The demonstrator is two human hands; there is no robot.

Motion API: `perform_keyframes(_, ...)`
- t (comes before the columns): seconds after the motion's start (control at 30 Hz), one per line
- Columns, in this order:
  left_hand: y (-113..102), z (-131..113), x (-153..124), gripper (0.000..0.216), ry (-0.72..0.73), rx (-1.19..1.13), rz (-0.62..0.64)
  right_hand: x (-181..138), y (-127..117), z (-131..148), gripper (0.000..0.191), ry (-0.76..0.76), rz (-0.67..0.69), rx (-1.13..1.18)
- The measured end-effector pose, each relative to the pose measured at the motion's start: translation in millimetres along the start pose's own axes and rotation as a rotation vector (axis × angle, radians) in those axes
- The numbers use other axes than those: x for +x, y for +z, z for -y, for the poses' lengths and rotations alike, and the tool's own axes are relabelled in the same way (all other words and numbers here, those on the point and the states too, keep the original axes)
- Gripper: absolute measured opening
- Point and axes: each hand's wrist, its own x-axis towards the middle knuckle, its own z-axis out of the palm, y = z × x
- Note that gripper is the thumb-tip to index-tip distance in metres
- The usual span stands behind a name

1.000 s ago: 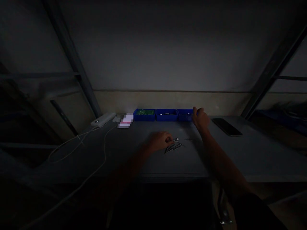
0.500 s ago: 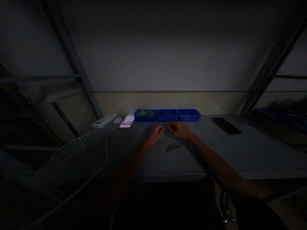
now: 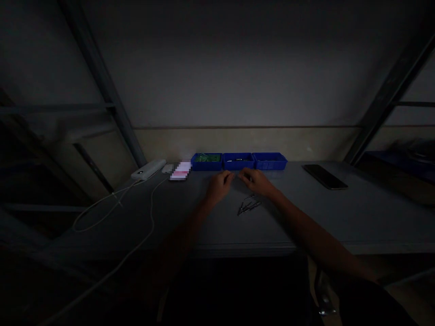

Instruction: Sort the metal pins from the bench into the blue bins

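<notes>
First, grey counter [image 3: 217, 228], dimly lit. Small metal pieces [image 3: 252, 207], several, loosely piled on it, on the near side of the hands. Left hand [image 3: 218, 184] and right hand [image 3: 257, 182], one each: fingers curled, tips facing across a narrow gap, hands apart; whether either pinches a small part cannot be told. Advisable handling: wrists low, tips level and lined up, pinch light, any dropped part then landing close by. Beyond, three blue trays [image 3: 239, 165] in a row, leftmost with green contents [image 3: 210, 158].
</notes>
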Motion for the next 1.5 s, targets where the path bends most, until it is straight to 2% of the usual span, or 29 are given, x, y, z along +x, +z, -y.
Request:
perform_keyframes(0.17, 2.8, -3.4, -1.2, 0.034, -0.061, -0.010, -0.005, -2.5, -11.4, 10.7, 0.030, -0.036, -0.019, -0.086)
perform_keyframes(0.27, 7.9, -9.0, -5.1, 0.034, -0.061, -0.010, 0.065, -0.3, -26.3, 9.4, 0.032, -0.005, -0.131, -0.173)
perform_keyframes(0.33, 12.4, -14.3, -8.9, 0.028, -0.023, 0.011, 0.168, 3.6, -37.9, 0.4, 0.034, 0.103, -0.280, -0.236)
perform_keyframes(0.43, 18.6, -21.5, -13.8, 0.014, 0.086, 0.075, 0.343, 8.0, -50.4, -25.2, 0.040, 0.438, -0.454, -0.347)
perform_keyframes(0.5, 20.4, -23.9, -15.2, 0.008, 0.142, 0.126, 0.421, 6.5, -51.8, -44.7, 0.052, 0.658, -0.396, -0.392)
perform_keyframes(0.6, 19.2, -24.2, -14.7, 0.006, 0.145, 0.193, 0.473, -0.5, -43.2, -64.2, 0.065, 0.768, -0.196, -0.384)
perform_keyframes(0.67, 17.9, -23.3, -14.2, 0.009, 0.144, 0.247, 0.497, -3.7, -33.6, -66.0, 0.057, 0.697, -0.104, -0.353)
perform_keyframes(0.83, 19.7, -15.1, -14.8, 0.016, 0.186, 0.412, 0.511, 1.0, -10.2, -40.8, 0.039, 0.332, 0.010, -0.176)
perform_keyframes(0.97, 18.4, 5.4, -9.7, 0.019, 0.110, 0.457, 0.411, 3.9, 6.3, -20.0, 0.034, 0.146, 0.045, -0.060)
perform_keyframes(1.1, 10.3, 26.2, -1.4, 0.019, 0.015, 0.423, 0.283, 2.0, 19.4, -14.9, 0.026, 0.025, 0.076, 0.025)
perform_keyframes(1.2, 7.6, 31.2, 0.1, 0.016, 0.003, 0.386, 0.271, 1.3, 24.7, -16.2, 0.020, -0.018, 0.069, 0.030)
perform_keyframes(1.37, 11.6, 26.7, -1.2, 0.016, -0.014, 0.345, 0.258, 1.9, 23.8, -15.8, 0.017, 0.017, 0.060, 0.012)
perform_keyframes(1.5, 10.8, 20.6, -0.7, 0.010, 0.017, 0.232, 0.184, 2.4, 20.4, -12.2, 0.020, 0.038, 0.036, -0.019)
